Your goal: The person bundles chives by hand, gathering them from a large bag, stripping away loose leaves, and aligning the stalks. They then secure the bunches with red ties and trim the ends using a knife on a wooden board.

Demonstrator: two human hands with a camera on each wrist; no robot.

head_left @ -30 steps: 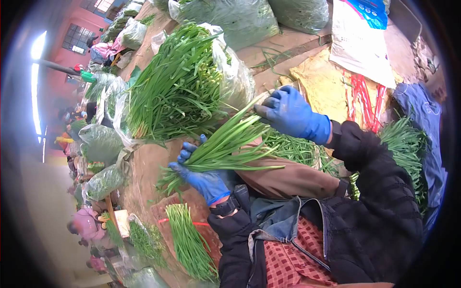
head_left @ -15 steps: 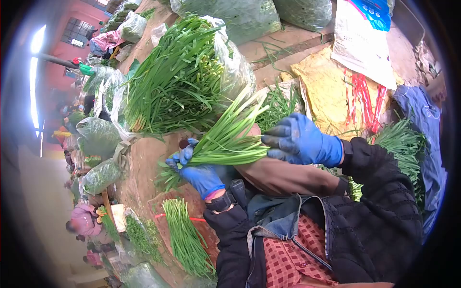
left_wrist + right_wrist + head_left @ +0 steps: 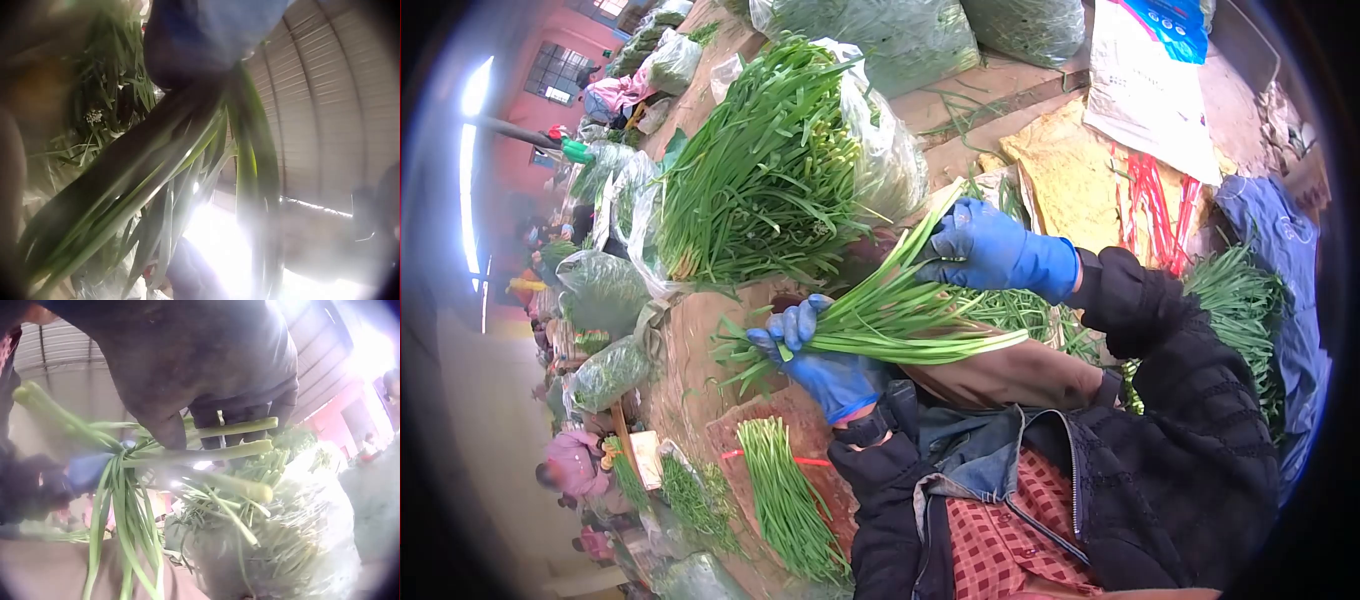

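In the head view my blue-gloved left hand point(image 3: 825, 375) grips a bunch of garlic chives point(image 3: 890, 315) around its leafy part, and the leaf tips stick out past the fingers. The pale stalk ends fan out to the right over the brown-trousered leg. My gloved right hand point(image 3: 1010, 250) pinches some of the upper stalks near their cut ends. From the right wrist, curled fingers and thumb point(image 3: 169, 428) show against several pale stalks point(image 3: 244, 450). Long leaves point(image 3: 125, 175) hang below my left hand point(image 3: 212, 37) in the left wrist view.
A large heap of chives point(image 3: 760, 170) in a clear plastic bag point(image 3: 890, 165) lies ahead. A bundle point(image 3: 790, 490) rests on a reddish board with a red tie point(image 3: 805, 461) under it. Red strips point(image 3: 1150, 215) lie on yellow sacking point(image 3: 1065, 165) at right; loose chives lie beneath the right hand.
My right hand dropped to the stalk ends, then rose again to the upper stalks. The stalks drew together, then spread apart. The left hand keeps its grip, its fingers more closed around the bunch.
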